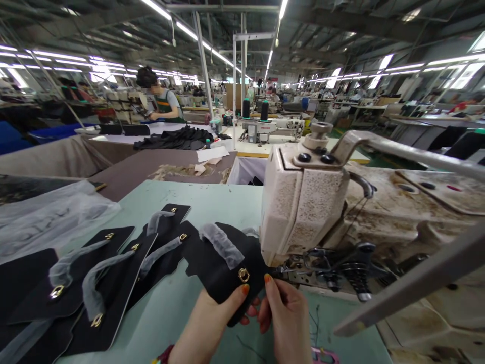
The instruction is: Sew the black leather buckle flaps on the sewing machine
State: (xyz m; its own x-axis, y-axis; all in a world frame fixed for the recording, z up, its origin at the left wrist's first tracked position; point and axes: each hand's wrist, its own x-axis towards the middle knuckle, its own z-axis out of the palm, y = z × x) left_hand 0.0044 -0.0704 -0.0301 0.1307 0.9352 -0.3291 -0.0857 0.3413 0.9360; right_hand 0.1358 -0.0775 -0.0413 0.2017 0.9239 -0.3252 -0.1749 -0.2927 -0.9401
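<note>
black panel (220, 268) w/ gold ring (244, 275), mint table (212, 202), orange nails (245, 289)

Big factory hall w/ ceiling strip lights (212, 48), rows of worktables (159, 167), steel posts (202, 60).

My left hand (215, 316): bare, no sleeve in view; thumbnail painted orange. Wrist carries a band of mixed colours, red and green showing at the frame's lower edge. My right hand (286, 316): bare, no sleeve, no ring visible; fingernail painted the same orange.
</note>
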